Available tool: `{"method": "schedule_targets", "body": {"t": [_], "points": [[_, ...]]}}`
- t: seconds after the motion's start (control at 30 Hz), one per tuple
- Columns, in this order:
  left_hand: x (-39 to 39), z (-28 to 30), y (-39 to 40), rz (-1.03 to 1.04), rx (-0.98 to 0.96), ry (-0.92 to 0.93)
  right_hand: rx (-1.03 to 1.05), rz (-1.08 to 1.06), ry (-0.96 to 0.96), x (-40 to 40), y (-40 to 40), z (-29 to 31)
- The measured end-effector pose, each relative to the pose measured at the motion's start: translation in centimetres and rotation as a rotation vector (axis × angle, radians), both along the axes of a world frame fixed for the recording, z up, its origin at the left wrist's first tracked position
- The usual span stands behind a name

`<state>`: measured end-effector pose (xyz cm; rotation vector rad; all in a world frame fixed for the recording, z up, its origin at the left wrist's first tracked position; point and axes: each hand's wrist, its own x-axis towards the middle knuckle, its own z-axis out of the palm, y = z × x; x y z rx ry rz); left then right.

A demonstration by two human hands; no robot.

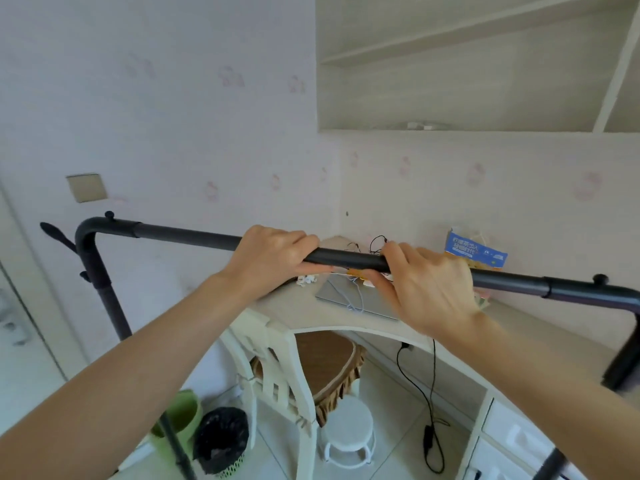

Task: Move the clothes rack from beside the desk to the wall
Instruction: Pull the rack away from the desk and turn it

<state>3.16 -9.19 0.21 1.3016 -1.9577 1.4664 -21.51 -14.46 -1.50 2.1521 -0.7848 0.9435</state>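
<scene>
both hands, the left hand [273, 258] and the right hand [426, 282], are wrapped around the top bar of the black clothes rack [180, 234], set close together near its middle, likely so the frame lifts level. the rack stands in front of the desk [304, 317], close to the papered wall [173, 133].

Closed laptop [360, 301] near blue box [476, 252].
</scene>
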Motion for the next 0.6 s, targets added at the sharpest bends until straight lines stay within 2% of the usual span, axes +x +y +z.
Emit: {"method": "schedule_targets", "body": {"t": [0.6], "points": [[12.6, 0.1, 14.2, 0.448, 0.009, -0.025, 0.035, 0.362, 0.045, 16.2, 5.4, 0.9]]}}
